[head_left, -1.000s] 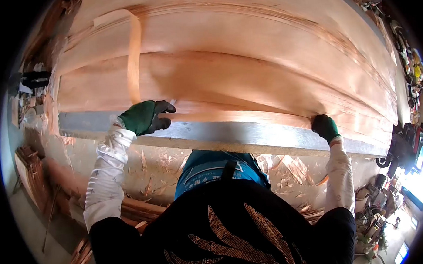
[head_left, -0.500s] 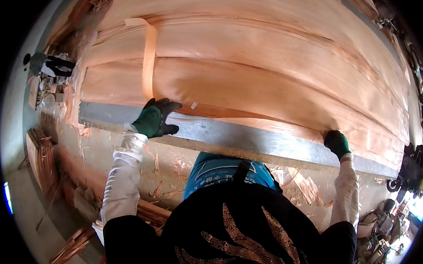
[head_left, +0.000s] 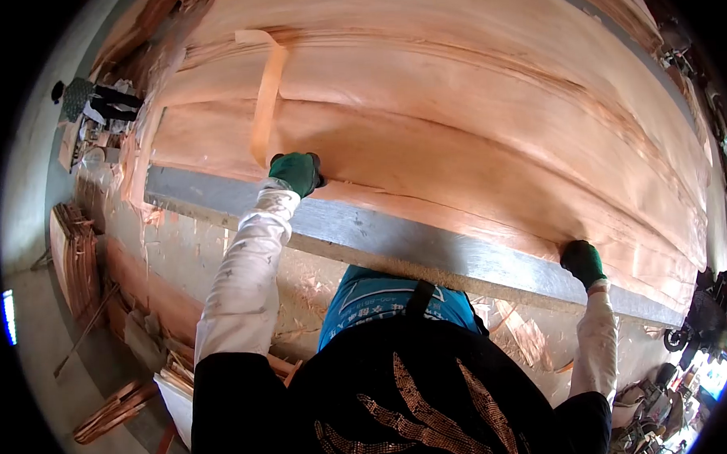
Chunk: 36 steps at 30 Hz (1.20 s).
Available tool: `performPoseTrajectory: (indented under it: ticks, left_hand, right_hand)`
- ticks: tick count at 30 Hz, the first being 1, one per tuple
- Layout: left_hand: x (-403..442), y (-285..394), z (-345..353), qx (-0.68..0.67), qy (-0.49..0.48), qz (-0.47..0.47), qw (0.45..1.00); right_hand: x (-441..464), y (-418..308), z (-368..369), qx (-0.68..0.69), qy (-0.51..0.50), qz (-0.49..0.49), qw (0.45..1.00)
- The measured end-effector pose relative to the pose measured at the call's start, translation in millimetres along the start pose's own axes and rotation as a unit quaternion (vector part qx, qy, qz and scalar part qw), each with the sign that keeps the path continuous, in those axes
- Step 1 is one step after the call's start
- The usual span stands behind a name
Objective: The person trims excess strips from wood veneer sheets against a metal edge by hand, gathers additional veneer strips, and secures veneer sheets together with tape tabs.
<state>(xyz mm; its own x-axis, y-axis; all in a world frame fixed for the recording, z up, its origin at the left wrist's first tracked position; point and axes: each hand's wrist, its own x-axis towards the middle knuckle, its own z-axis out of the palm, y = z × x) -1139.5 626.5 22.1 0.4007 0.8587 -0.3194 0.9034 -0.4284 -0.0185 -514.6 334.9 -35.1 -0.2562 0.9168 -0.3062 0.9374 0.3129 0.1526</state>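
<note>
Thin wood veneer sheets [head_left: 424,137] lie across a wide table with a grey metal edge [head_left: 396,235]. My left hand [head_left: 297,173], in a green and black glove, is closed at the near edge of the veneer; what its fingers hold, if anything, is hidden. Just beyond it, a narrow veneer strip [head_left: 268,102] lies across the sheets, its far end bent to the left. My right hand [head_left: 582,263], gloved the same way, rests on the near veneer edge further right, its fingers curled down and mostly hidden.
At the far left another person [head_left: 95,100] stands by a pile of material. Stacked veneer pieces [head_left: 75,257] lean at the left, with a bundle of strips [head_left: 118,412] on the floor below. Wood scraps [head_left: 523,329] litter the floor under the table. Wheels and clutter [head_left: 676,340] stand at the right.
My left hand has gone from open fingers over the metal edge to closed on the veneer's near edge, further right. The raised near veneer edge now lies flatter. The view has turned and shifted.
</note>
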Motion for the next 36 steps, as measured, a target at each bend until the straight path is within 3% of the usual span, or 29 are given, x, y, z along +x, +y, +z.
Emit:
performPoseTrajectory:
  ticks: [8, 11, 13, 16, 17, 18, 20, 22, 24, 25, 26, 30, 36]
  left_hand:
    - [6, 6, 13, 0.027, 0.009, -0.038, 0.999]
    - [7, 7, 10, 0.016, -0.001, -0.040, 0.999]
    - [10, 10, 12, 0.008, -0.004, -0.055, 0.998]
    - [13, 3, 24, 0.022, 0.026, -0.028, 0.999]
    - [13, 3, 25, 0.023, 0.023, -0.024, 0.999]
    - [14, 2, 25, 0.023, 0.020, -0.019, 0.999]
    - [18, -2, 29, 0.003, 0.025, 0.005, 1.000]
    - [22, -8, 41, 0.000, 0.068, 0.053, 0.996]
    - [12, -19, 14, -0.025, 0.009, 0.094, 0.995]
    - [14, -34, 0, -0.071, -0.061, 0.128, 0.987]
    - [7, -50, -21, -0.026, -0.098, 0.174, 0.980]
    - [8, -150, -21, 0.043, -0.074, 0.265, 0.961]
    - [8, -275, -26, 0.121, -0.036, 0.257, 0.958]
  right_hand:
    - [0, -10, -13, 0.008, 0.003, 0.033, 0.999]
    - [-1, -33, -35, 0.066, 0.014, 0.192, 0.979]
    - [25, -72, -76, 0.042, 0.016, 0.161, 0.986]
    - [99, -176, -164, 0.324, 0.171, -0.010, 0.931]
    - [128, -217, -189, 0.480, 0.093, 0.051, 0.871]
    - [157, -253, -206, 0.485, 0.139, 0.006, 0.863]
    - [218, -306, -212, 0.426, 0.191, -0.062, 0.882]
    - [273, -334, -185, 0.362, 0.104, -0.014, 0.926]
    - [312, -346, -160, 0.281, 0.038, 0.050, 0.958]
    - [318, -345, -175, 0.249, 0.013, 0.046, 0.967]
    - [317, -343, -188, 0.252, -0.005, 0.042, 0.967]
    - [318, -347, -194, 0.162, -0.067, 0.049, 0.983]
    - [320, -347, -175, 0.134, -0.044, 0.080, 0.987]
